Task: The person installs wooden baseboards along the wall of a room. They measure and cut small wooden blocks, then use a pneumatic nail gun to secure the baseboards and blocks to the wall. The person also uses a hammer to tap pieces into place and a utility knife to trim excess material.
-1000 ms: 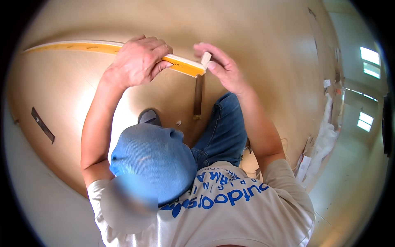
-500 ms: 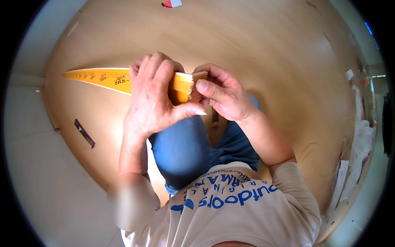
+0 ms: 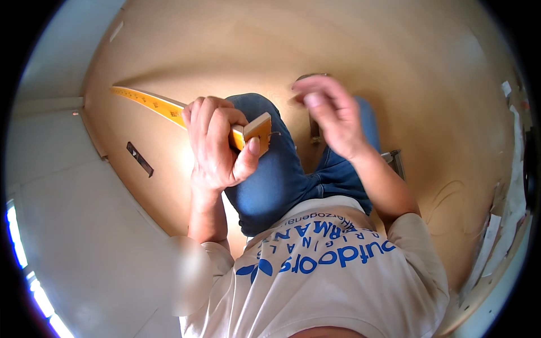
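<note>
A long strip of trim board (image 3: 149, 101) with a yellow printed face and pale edges runs from the far left toward my knees. My left hand (image 3: 209, 143) is wrapped around its near end, with the thumb pressed against a short end piece (image 3: 259, 134) bent at an angle to the rest. That end piece has a ragged edge with a thin shred hanging off. My right hand (image 3: 332, 115) is raised apart from the strip, to its right, somewhat blurred. Its fingers look stretched out, and nothing shows in them.
A small dark flat bar (image 3: 140, 159) lies on the tan floor (image 3: 394, 50) at left, beside a pale wall (image 3: 73, 169). A dark object (image 3: 314, 132) shows between my knees, and a metal piece (image 3: 394, 162) behind my right forearm. White scraps (image 3: 510, 191) lie along the right.
My right hand has let go of the strip's end and moved up and right. The end piece now bends away from the strip, with my left thumb shifted onto it.
</note>
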### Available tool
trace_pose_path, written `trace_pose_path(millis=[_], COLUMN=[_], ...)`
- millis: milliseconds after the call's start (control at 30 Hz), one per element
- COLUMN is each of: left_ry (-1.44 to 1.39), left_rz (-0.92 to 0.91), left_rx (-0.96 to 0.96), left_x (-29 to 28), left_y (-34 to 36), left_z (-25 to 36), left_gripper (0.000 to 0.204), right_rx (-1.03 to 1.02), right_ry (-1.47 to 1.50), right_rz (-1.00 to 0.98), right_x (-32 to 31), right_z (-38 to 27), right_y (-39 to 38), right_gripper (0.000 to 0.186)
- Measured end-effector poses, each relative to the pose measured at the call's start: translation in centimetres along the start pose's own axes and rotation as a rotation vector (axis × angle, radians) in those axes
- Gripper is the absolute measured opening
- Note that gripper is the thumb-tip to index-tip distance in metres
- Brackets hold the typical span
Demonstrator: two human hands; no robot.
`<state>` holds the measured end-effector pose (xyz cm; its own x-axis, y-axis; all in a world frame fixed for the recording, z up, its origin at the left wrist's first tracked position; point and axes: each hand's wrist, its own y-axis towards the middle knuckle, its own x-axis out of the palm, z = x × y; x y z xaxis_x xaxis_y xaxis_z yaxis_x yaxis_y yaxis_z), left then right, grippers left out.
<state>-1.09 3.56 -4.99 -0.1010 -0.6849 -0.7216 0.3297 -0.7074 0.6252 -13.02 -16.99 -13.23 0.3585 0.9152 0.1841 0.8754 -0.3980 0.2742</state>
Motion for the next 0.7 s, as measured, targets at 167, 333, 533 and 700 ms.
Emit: trace_pose_path(millis=[167,333,533,700], left_ry=[0.035,0.044,0.037,0.000], left_rz=[0.095,0.176,0.191,0.176], left_rx=[0.015,-0.019,-0.003,0.011], left_x=[0.4,1.4,2.2,2.5], left_y=[-2.4,-4.2,-4.0,-3.9], left_z=[0.8,0.8,0.4,-0.2], left_gripper=[0.036,0.039,0.038,0.040], right_rx=[0.027,0.611,0.899,0.893], right_ry=[-0.539,-1.399,-1.519,-1.382], right_rz=[0.679,0.397,0.265,0.295], right_x=[-15.2,-22.0,-20.4,-23.1], right_z=[9.2,13.9,17.7,18.0], right_y=[-10.6,-30.5,-36.9,-33.7], right_gripper=[0.029,0.063,0.076,0.077])
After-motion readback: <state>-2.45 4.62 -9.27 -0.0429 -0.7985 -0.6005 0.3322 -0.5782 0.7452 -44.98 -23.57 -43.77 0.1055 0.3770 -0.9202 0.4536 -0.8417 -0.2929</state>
